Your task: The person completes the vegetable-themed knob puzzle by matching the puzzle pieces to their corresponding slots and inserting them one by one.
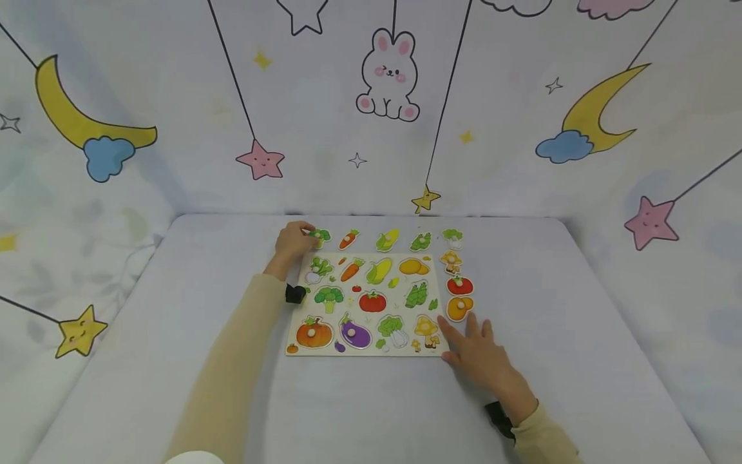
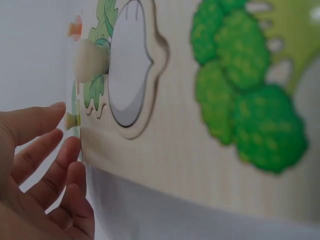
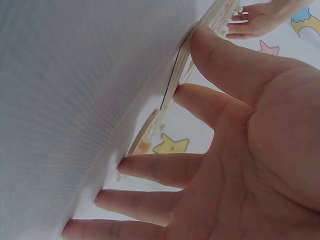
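Wooden vegetable puzzle board (image 1: 366,303) lies flat on a pale grey table (image 1: 174,322), in front of a backdrop printed with moons, stars and a rabbit. Most cut-outs are vacant and show printed pictures; only the pumpkin (image 1: 313,333) and eggplant (image 1: 355,333) pieces appear seated, each with a small white peg. Loose pieces lie in a row just beyond the board's far edge and down its right side, among them a carrot (image 1: 348,239), corn (image 1: 387,240), a tomato (image 1: 460,285) and an orange pepper (image 1: 460,308).

The person's left hand (image 1: 294,241) reaches to the far left corner, fingertips closing on the peg of a green leafy piece (image 1: 319,236); whether it is fully gripped is unclear. The right hand (image 1: 476,354) rests flat, fingers straight and spread, holding nothing, its fingertips against the board's near right edge, seemingly to steady it.
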